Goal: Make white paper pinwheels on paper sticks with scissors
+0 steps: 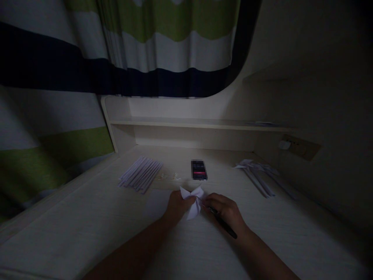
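The left hand (177, 205) and the right hand (225, 212) are coming together low over the bench (87, 225), and both are pinching one small white folded paper (192, 200). The paper is sitting between the hands, just off the bench top. The right hand is also holding a dark pen (223, 224) that is sticking out toward the wrist. A phone (199, 170) is lying just behind the paper. A row of white paper sticks (140, 174) is lying to the left, and some finished paper shapes (258, 174) are lying to the right. To fold well, I think the fingers should be pressing each crease flat and holding the paper steady.
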{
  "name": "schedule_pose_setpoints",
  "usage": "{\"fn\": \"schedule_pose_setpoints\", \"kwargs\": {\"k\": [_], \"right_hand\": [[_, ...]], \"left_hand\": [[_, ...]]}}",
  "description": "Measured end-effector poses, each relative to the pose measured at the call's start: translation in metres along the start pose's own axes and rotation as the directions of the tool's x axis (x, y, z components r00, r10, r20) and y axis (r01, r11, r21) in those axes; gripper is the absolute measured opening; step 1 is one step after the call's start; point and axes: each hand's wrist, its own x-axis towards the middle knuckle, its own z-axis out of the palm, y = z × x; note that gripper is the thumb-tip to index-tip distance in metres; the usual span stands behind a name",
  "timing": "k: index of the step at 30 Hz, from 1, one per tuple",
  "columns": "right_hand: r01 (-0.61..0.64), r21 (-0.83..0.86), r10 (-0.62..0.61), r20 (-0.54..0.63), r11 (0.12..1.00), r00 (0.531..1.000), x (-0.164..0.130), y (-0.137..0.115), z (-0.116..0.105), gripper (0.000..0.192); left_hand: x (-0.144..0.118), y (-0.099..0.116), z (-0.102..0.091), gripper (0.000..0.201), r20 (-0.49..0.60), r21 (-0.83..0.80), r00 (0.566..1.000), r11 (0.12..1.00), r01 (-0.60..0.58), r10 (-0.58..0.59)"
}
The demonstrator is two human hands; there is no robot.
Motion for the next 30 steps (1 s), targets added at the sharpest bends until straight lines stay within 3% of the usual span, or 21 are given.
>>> {"fn": "schedule_pose_setpoints", "kwargs": {"k": [3, 13, 18, 22, 24, 26, 30], "right_hand": [[0.024, -0.076, -0.024, -0.005, 0.997, 1.000, -0.003, 0.004, 0.003, 0.017], [0.032, -0.084, -0.035, -0.029, 0.996, 0.999, -0.004, 0.005, 0.005, 0.017], [-0.007, 0.012, 0.008, -0.085, 1.000, 0.996, -0.003, 0.002, 0.005, 0.016], [-0.127, 0.193, 0.145, -0.083, 0.973, 0.986, -0.001, -0.005, 0.003, 0.016], [-0.243, 0.310, 0.285, -0.097, 0.919, 0.954, 0.000, -0.010, 0.004, 0.016], [-0.387, 0.408, 0.459, -0.093, 0.827, 0.883, 0.001, -0.013, 0.006, 0.018], [-0.631, 0.558, 0.755, 0.013, 0.538, 0.656, 0.002, -0.018, 0.013, 0.027]], "left_hand": [[-0.001, 0.002, 0.000, 0.016, -0.011, 0.004, 1.000, 1.000, 0.011, -0.011], [-0.003, 0.004, -0.001, 0.016, -0.020, 0.025, 1.000, 0.999, -0.023, 0.024], [-0.007, 0.008, -0.002, 0.016, -0.023, 0.023, 0.995, 0.995, -0.096, 0.097], [-0.011, 0.012, -0.003, 0.016, -0.051, 0.037, 0.987, 0.987, -0.153, 0.155], [-0.012, 0.014, -0.002, 0.016, -0.069, 0.044, 0.984, 0.986, -0.159, 0.162], [-0.013, 0.015, -0.002, 0.015, -0.075, 0.057, 0.983, 0.985, -0.164, 0.168], [-0.015, 0.015, 0.000, 0.014, -0.103, 0.129, 0.977, 0.976, -0.175, 0.189]]}}
